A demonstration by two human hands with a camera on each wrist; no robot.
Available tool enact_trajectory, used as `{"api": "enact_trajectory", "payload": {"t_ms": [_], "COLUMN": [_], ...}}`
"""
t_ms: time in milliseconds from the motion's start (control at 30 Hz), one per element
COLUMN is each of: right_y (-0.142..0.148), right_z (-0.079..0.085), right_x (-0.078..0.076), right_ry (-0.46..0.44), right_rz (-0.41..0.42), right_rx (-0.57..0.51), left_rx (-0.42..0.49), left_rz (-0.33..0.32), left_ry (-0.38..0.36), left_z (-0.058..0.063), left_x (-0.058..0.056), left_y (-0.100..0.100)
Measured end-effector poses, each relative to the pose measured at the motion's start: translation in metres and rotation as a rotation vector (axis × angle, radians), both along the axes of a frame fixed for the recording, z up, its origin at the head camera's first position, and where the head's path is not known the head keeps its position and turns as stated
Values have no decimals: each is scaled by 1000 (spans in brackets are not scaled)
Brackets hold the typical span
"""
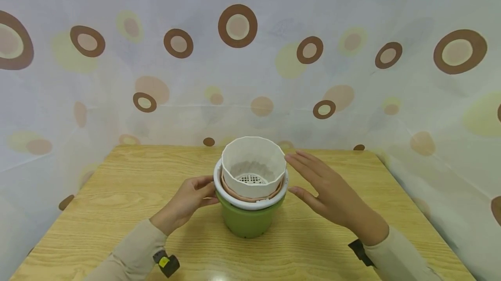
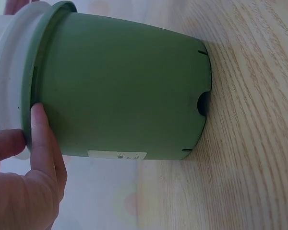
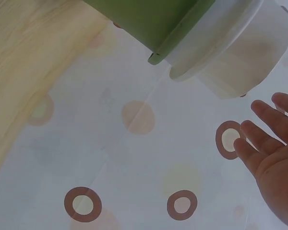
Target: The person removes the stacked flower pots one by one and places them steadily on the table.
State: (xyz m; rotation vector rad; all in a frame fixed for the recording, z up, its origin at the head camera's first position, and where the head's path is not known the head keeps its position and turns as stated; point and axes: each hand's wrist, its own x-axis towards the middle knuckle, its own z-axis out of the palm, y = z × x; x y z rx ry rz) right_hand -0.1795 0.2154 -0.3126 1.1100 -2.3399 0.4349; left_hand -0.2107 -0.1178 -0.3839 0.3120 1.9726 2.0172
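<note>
A stack of nested flowerpots stands upright on the wooden table. The outermost is a green flowerpot, followed inward by a white-rimmed pot, a terracotta-coloured pot and, highest of all, a white pot with a grid of holes in its bottom. My left hand holds the green pot's rim from the left, fingers beneath the lip against the wall. To the right of the stack is my right hand, fingers extended and spread from the thumb, fingertips close to the white pot's rim and holding nothing.
The wooden table extends on both sides of the stack. A pale sheet with brown rings and coloured spots hangs behind and beside it. Black straps with small devices sit at both wrists.
</note>
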Motion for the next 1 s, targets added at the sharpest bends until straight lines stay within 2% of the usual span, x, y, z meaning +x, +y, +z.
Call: {"api": "enact_trajectory", "payload": {"t_ms": [633,1000], "right_y": [-31,-40], "right_z": [10,3], "right_x": [-2,-4], "right_ry": [-4,27], "right_rz": [104,148], "right_rx": [15,53], "left_rx": [21,18], "left_rz": [-8,-3], "left_ry": [3,-2], "left_z": [-2,-3], "left_x": [-1,-1], "left_y": [-1,-1]}}
